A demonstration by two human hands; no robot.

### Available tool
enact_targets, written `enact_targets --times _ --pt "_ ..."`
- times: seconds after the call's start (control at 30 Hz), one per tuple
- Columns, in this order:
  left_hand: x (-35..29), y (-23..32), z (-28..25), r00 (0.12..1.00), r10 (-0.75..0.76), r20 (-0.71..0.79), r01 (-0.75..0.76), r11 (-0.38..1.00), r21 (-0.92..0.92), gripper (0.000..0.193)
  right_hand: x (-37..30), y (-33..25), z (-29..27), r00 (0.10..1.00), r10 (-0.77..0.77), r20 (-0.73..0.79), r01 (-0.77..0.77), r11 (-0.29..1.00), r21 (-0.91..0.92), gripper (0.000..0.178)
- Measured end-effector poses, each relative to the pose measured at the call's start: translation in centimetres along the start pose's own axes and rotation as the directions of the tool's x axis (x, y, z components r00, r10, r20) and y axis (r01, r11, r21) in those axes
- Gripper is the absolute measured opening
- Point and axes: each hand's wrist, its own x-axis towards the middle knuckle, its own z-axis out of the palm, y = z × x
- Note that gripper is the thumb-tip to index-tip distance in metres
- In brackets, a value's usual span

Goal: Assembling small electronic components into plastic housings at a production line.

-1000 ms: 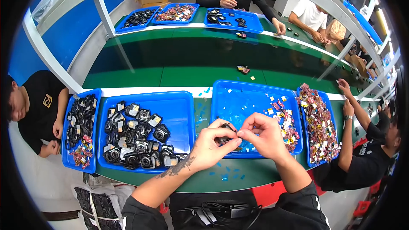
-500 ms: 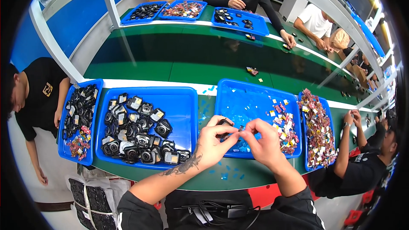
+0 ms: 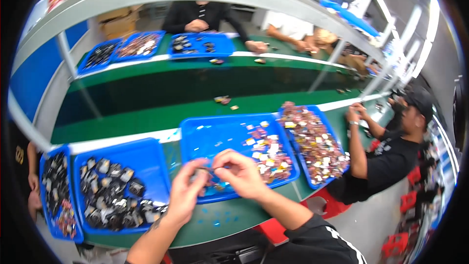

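Observation:
My left hand (image 3: 185, 193) is closed around a small dark watch-like casing (image 3: 201, 170), blurred and mostly covered by the fingers. Close beside it, my right hand (image 3: 238, 172) pinches at the casing's edge; whatever lies between its fingertips is too small and smeared to make out. Both hands hover over the near left part of a blue tray (image 3: 200, 134). Small red, yellow and white parts (image 3: 271, 156) are heaped in that tray's right side. To the left, another blue tray (image 3: 151, 159) holds a pile of black watch-like casings (image 3: 115, 190).
A tray heaped with small coloured parts (image 3: 312, 139) stands at the right, a narrow mixed tray (image 3: 65, 220) at far left. Blue scraps (image 3: 215, 217) lie on the green bench. Beyond a white rail are a green belt (image 3: 161, 112) and co-workers; one person (image 3: 381, 151) sits at right.
The view has turned right and tilted, so trays and bench appear shifted left. My hands stay together over the same tray, still at the casing. More of the co-worker at right shows.

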Motion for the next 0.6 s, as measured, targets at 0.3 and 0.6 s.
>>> enact_targets --times 0.3,0.6 --pt "1.3 -0.3 -0.9 0.945 0.126 -0.302 -0.188 0.964 -0.186 0.025 -0.6 -3.5 2.0 0.98 0.2 -0.005 -0.194 0.942 -0.272 0.012" --pt "0.5 -0.9 -1.3 0.991 0.079 0.108 -0.059 0.983 -0.174 0.037 -0.2 -2.4 2.3 0.981 -0.036 -0.192 -0.066 0.863 -0.501 0.009"
